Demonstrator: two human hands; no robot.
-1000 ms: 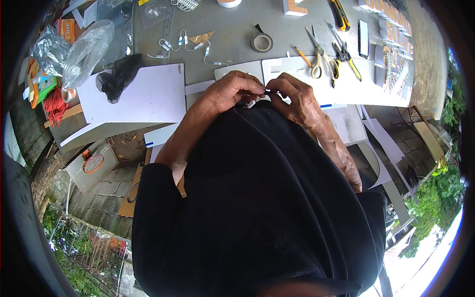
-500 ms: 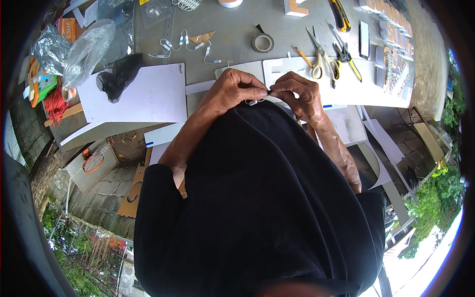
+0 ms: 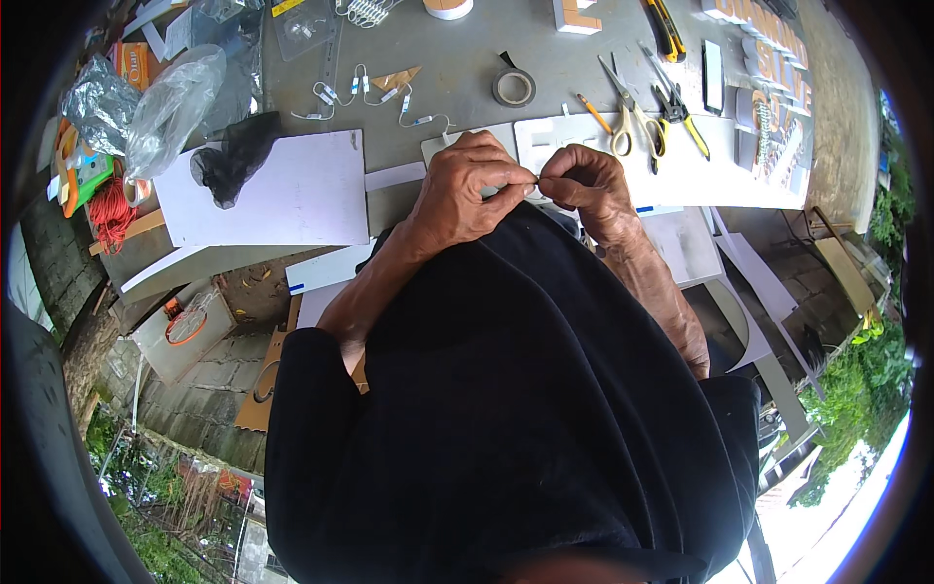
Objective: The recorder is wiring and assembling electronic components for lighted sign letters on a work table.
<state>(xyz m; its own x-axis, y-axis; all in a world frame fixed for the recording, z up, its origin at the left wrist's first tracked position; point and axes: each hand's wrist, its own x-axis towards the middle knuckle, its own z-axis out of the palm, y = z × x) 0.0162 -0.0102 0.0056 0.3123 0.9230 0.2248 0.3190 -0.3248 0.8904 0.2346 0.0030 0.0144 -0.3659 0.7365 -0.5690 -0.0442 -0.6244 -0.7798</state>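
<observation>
My left hand point(image 3: 472, 193) and my right hand point(image 3: 591, 190) meet at the near edge of the work table. Thumb and forefinger of each are pinched together, tip to tip. A tiny dark bit shows between the fingertips, too small to name. Just beyond the left hand, a string of small white and blue LED modules point(image 3: 409, 105) on thin wire trails over the table. Past the hands lies a roll of dark tape point(image 3: 514, 88) with its end lifted. Scissors with cream handles point(image 3: 637, 131) and a pencil point(image 3: 593, 113) rest right of it.
Yellow-and-black pliers point(image 3: 681, 115) and a utility knife point(image 3: 666, 31) lie at the right, near block letters point(image 3: 769, 58). White sheets point(image 3: 282, 190) cover the near table edge. Plastic bags point(image 3: 175, 107), black mesh point(image 3: 232, 161) and red cord point(image 3: 114, 209) crowd the left.
My left hand has turned and its fingers have folded more; the right hand stays pinched close by. A white piece that showed below the fingertips is now hidden.
</observation>
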